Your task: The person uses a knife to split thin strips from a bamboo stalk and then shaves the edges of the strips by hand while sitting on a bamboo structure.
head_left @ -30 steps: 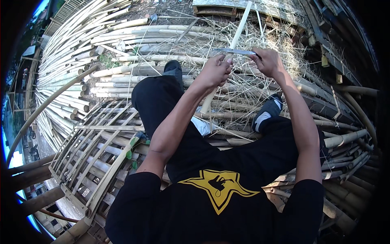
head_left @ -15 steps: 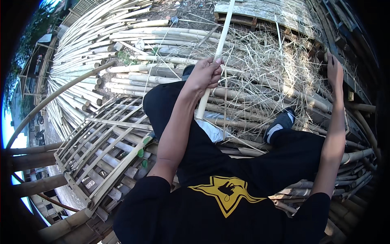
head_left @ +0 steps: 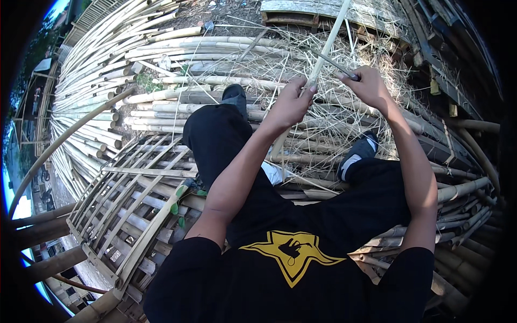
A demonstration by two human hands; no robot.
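A long pale bamboo strip slants up and away from my left hand, whose fingers are closed around it; its lower end comes out below the wrist. My right hand grips the dark handle of a knife. The thin blade points up and left and crosses the strip just beyond my left fingers. Whether the blade touches the strip I cannot tell.
Thin shavings litter the bamboo poles around my feet. A slatted bamboo lattice lies at left, with stacked poles beyond it. A wooden pallet stands at the far side, and dark beams rise at right.
My right hand has come in from the beams at far right, now visibly with the knife, to beside my left hand. The left hand and strip have shifted slightly right.
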